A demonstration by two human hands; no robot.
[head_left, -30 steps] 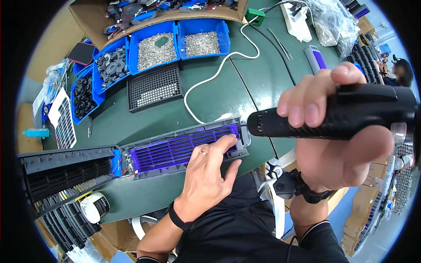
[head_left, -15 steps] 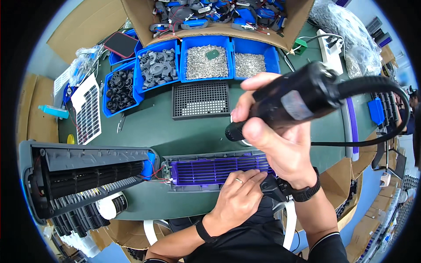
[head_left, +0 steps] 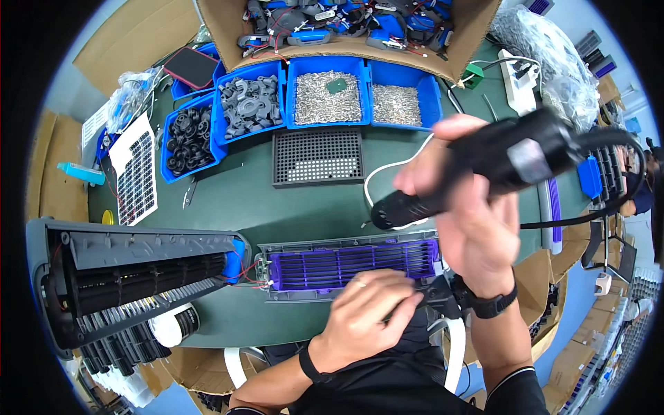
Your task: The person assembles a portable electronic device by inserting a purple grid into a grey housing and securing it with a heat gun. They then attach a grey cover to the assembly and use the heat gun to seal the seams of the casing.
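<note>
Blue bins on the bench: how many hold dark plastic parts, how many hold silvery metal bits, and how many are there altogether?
Bins of dark plastic parts: 2, the round black pieces and the grey pieces.
Bins of silvery metal bits: 2, the wider one and the narrower one.
Total: 4 blue bins.

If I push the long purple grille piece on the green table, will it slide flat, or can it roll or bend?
The purple grille piece looks flat and long, so it would probably slide, not roll. Its thin slats suggest light plastic that may flex if lifted by one end. Red wires seem to join it to the grey fan unit, so a push could tug them. The left hand rests on it.
</note>
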